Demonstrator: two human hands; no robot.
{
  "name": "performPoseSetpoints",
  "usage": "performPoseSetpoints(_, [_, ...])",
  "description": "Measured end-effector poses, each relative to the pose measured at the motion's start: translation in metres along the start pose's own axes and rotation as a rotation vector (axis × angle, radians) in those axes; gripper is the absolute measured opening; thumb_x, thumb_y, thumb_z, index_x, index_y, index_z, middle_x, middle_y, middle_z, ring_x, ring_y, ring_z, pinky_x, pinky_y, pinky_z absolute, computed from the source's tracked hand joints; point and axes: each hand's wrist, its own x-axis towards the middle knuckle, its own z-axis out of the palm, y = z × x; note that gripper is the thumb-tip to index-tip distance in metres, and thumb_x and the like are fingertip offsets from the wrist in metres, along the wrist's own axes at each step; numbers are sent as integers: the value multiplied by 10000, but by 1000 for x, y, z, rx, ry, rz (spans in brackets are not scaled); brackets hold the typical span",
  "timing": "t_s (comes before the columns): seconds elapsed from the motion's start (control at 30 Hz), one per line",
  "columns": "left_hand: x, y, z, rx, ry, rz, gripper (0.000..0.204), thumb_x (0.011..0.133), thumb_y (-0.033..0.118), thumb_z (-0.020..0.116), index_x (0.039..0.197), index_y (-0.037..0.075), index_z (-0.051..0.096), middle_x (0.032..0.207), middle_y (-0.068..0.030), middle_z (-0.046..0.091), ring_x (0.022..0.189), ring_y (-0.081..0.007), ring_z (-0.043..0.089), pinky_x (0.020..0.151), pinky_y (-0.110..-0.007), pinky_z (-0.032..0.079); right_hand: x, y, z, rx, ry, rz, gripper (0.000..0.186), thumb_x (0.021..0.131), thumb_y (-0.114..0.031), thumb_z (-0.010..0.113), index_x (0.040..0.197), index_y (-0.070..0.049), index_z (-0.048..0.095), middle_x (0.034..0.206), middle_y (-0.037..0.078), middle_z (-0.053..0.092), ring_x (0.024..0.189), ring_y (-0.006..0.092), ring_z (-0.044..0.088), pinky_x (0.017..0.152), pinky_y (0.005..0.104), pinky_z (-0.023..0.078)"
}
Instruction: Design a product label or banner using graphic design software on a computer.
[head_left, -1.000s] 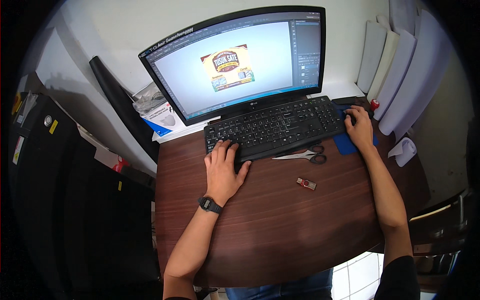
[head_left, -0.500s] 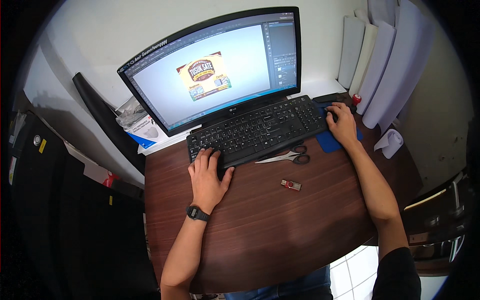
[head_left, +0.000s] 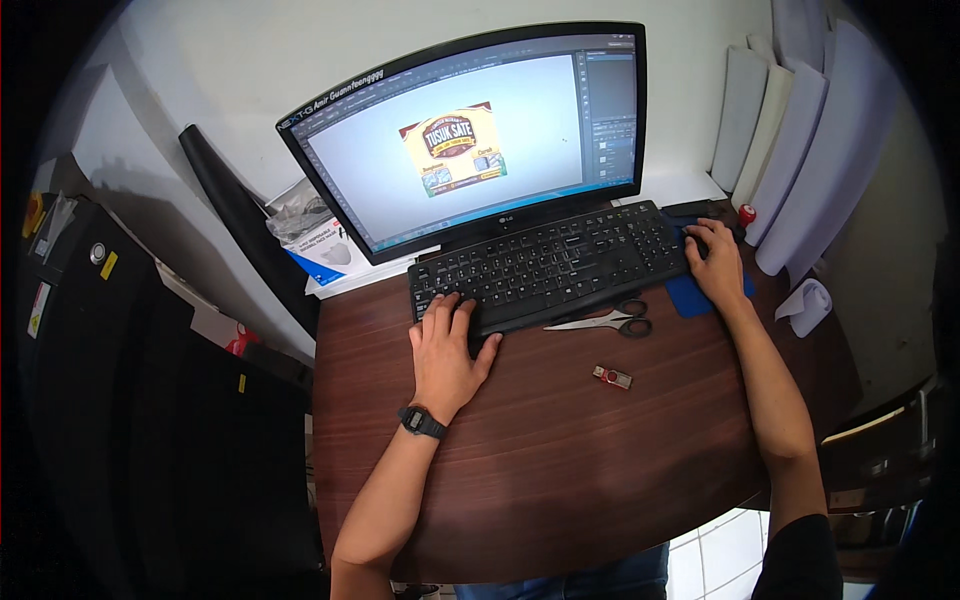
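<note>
Partly hidden: kbd (head_left: 545,265) corner, mouse (head_left: 699,246)

L hand (head_left: 443,362): fingers spread, thumb out, over kbd's lower-left keys, obscuring them; key contact unclear. Kbd runs betw. hands. Scissors (head_left: 608,320) just below kbd, USB stick (head_left: 612,377) nearer wearer. R hand (head_left: 718,270): fingers curved over mouse, mostly covered; grip can't be confirmed. Blue pad (head_left: 690,298) partly visible underneath.

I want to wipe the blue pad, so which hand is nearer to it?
Right. The right hand is over the blue pad; the left hand is far left of it, at the keyboard.

Lettering shows on the monitor (head_left: 535,135), its displayed poster (head_left: 455,152) and the keyboard (head_left: 545,262).
</note>
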Motion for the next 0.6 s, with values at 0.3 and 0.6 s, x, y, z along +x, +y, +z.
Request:
performPoseSetpoints(0.3, [1, -1, 0, 16, 3, -19, 626, 856, 353, 815, 1345, 33, 593, 1405, -171, 556, 1358, -349, 479, 1050, -465, 377, 1, -2, -2, 10, -15, -17, 250, 923, -183, 681, 1115, -46, 760, 1262, 155, 676, 1181, 351, 624, 1020, 435, 501])
performPoseSetpoints(0.6, [-1, -2, 2, 82, 22, -54, 682, 836, 407, 824, 1348, 23, 587, 1402, -174, 555, 1340, -353, 484, 1064, -472, 384, 1, -3, -1, 15, -26, -10, 258, 928, -175, 674, 1130, -42, 766, 1265, 155, 677, 1188, 352, 623, 1025, 432, 500])
